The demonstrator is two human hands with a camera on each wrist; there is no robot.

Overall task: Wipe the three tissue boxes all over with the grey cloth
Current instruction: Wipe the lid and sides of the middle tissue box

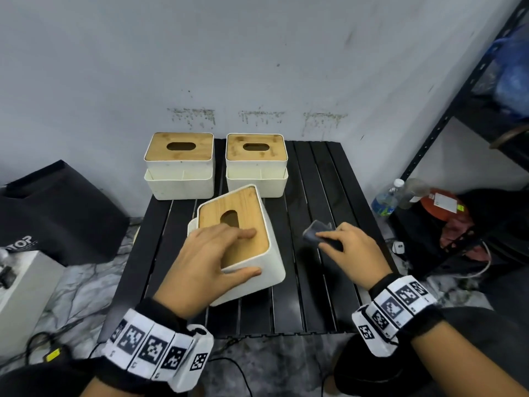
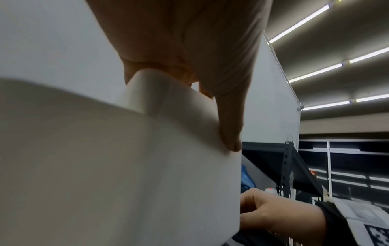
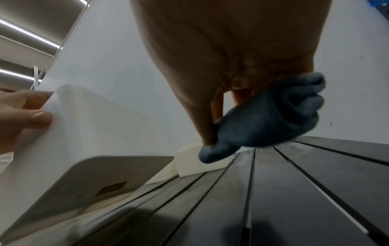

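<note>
A white tissue box with a bamboo lid (image 1: 243,222) is tipped up off the black slatted table (image 1: 317,282), its underside (image 3: 84,183) showing in the right wrist view. My left hand (image 1: 209,262) grips it, fingers across the lid and thumb (image 2: 229,126) on the near white side (image 2: 105,166). To its right, my right hand (image 1: 352,250) pinches the bunched grey cloth (image 1: 317,233) (image 3: 265,119) just above the table, apart from the box. Two more white boxes with bamboo lids, the left one (image 1: 179,164) and the right one (image 1: 256,164), stand upright at the back of the table.
A black metal shelf (image 1: 458,116) stands at the right, with plastic bottles (image 1: 386,199) and bags on the floor by it. A black bag (image 1: 57,213) and a white box (image 1: 20,296) lie left of the table. Cables run on the marble floor.
</note>
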